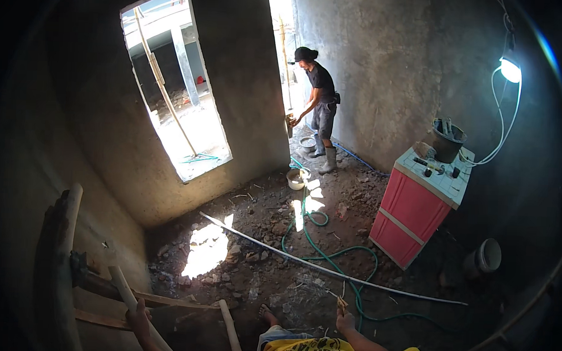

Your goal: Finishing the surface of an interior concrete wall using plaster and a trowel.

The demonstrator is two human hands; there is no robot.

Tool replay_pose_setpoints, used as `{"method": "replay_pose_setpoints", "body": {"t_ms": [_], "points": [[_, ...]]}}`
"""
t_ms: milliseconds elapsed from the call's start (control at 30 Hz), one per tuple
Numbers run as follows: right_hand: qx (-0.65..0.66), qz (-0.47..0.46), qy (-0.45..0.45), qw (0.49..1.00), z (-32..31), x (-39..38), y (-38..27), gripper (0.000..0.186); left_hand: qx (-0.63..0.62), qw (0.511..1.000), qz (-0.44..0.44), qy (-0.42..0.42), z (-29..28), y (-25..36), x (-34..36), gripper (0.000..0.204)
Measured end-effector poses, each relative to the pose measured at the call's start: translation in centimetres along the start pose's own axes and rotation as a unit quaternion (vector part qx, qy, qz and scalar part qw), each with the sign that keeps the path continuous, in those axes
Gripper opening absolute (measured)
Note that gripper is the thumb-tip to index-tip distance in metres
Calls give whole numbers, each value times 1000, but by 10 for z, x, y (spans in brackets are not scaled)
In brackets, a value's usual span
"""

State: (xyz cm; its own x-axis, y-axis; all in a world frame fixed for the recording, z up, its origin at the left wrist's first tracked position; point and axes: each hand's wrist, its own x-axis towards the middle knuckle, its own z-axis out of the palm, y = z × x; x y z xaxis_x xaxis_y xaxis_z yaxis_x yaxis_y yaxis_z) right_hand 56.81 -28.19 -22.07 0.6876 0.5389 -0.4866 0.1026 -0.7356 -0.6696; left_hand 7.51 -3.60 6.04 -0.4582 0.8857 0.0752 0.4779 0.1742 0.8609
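Observation:
My left hand (140, 319) is closed round a pale wooden pole (123, 289) that slants up at the lower left. A second wooden pole (230, 328) stands just right of it, apart from the hand. My right hand (345, 318) is raised in front of my yellow shirt (312, 350), its fingers closed on a small, light brown thing (341, 303). Thin pale strands stick up from there; its kind is too small to make out. Below my hands, one bare foot (267, 313) shows.
A co-worker (324, 103) bends at the doorway by a bucket (297, 178). A long white pipe (327, 270) and green hose (328, 254) cross the rubble floor. To the right stand a pink cabinet (410, 208) with a dark bucket (448, 144) on top, and a lit bulb (510, 71).

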Motion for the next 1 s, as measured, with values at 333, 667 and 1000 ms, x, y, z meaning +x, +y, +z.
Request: {"method": "replay_pose_setpoints", "body": {"t_ms": [333,667,1000], "points": [[-13,-8,20,1000,17,17,28,41,-3,1000,10,-9,1,-3,3,30],[16,11,-22,1000,4,3,7,43,-14,1000,8,-10,0,-6,5,29],[-12,39,-38,998,10,11,17,43,-12,1000,9,-9,1,4,-2,30]]}}
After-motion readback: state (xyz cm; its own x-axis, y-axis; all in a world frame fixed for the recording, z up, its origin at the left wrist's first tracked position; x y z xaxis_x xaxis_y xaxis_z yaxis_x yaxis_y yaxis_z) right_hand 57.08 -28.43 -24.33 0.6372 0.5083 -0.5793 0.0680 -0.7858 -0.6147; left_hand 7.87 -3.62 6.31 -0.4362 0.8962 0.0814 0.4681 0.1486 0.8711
